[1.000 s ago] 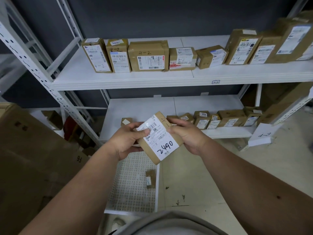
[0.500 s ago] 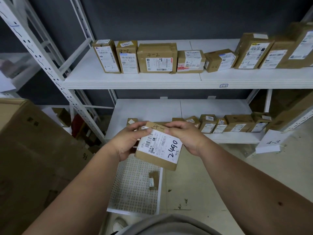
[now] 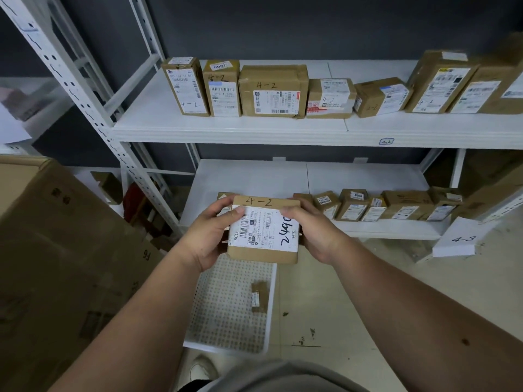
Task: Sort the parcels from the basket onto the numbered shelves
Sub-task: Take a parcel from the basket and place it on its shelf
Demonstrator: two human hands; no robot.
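A small brown parcel (image 3: 263, 254) with a white label, marked "4-2" on its top edge and "2490" on the label, is held level in front of the lower shelf. My left hand (image 3: 209, 236) grips its left side with the thumb on the label. My right hand (image 3: 314, 233) grips its right side. The upper shelf (image 3: 254, 128), tagged 4-2 on its front edge, carries a row of parcels (image 3: 273, 90) marked 4-2. The lower shelf (image 3: 283, 176) holds several small parcels (image 3: 353, 205). A white perforated basket (image 3: 226, 306) lies on the floor below with one small parcel (image 3: 259, 297) in it.
A large cardboard box (image 3: 56, 264) stands at the left. The white perforated upright (image 3: 85, 97) of the rack slants down the left side. A white card marked 4-3 (image 3: 460, 239) hangs at the right, with another rack behind it. The floor is pale tile.
The parcel has turned in my hands from tilted to level, so its "4-2" edge faces up. The view has drawn closer to the shelves.
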